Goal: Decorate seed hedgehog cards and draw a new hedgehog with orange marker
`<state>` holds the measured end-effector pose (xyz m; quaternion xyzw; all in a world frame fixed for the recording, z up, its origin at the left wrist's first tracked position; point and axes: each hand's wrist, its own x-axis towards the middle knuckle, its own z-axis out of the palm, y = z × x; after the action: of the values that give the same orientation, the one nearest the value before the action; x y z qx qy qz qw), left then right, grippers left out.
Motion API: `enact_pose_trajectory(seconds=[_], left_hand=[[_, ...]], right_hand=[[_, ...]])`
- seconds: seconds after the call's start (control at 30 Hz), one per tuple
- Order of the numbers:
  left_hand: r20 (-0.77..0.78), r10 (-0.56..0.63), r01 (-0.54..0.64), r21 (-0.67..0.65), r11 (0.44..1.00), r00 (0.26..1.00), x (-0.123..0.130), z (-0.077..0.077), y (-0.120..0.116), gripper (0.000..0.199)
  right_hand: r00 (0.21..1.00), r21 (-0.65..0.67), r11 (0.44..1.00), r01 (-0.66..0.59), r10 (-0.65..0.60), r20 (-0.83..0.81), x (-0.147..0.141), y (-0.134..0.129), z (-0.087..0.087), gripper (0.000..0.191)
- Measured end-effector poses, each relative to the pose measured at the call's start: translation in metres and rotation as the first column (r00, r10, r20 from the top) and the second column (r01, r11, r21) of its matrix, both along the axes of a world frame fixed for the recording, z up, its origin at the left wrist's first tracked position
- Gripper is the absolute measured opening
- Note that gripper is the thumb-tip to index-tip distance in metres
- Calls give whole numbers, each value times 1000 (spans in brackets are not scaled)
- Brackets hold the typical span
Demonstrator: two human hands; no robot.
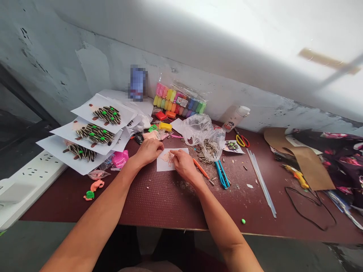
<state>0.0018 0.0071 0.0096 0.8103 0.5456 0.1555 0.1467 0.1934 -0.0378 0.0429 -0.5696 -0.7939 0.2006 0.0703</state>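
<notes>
A small white card lies on the table, with a peach-coloured, fish-like or hedgehog-like shape on it and reddish lines. My right hand rests over the card's right part, its index finger reaching to the shape and the other fingers curled. At the card's upper left is my left hand, its fingers bent and drawn together; whether something is between them is hidden. Just behind it sits a lump of peach clay. An orange pen lies right of my right hand, beside a blue utility knife.
Stacked sheets with seed-covered hedgehogs stand left, near a white power strip. Behind are packs of coloured clay. Sunflower seeds spill from a plastic bag. Scissors, glue sticks and a glue gun lie right.
</notes>
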Motion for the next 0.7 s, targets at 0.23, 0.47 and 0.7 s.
enact_pose_trajectory(seconds=[0.23, 0.47, 0.7], left_hand=[[6, -8, 8, -2, 1000, 1000, 0, -2, 1, 25], [26, 5, -6, 4, 1000, 1000, 0, -2, 1, 23], [10, -2, 2, -16, 1000, 1000, 1, 1, 0, 23]], right_hand=[[999, -35, 999, -8, 7, -40, -2, -3, -1, 47], [998, -33, 999, -16, 14, -61, -2, -2, -2, 44], [997, -44, 999, 8, -12, -82, -3, -3, 1, 47]])
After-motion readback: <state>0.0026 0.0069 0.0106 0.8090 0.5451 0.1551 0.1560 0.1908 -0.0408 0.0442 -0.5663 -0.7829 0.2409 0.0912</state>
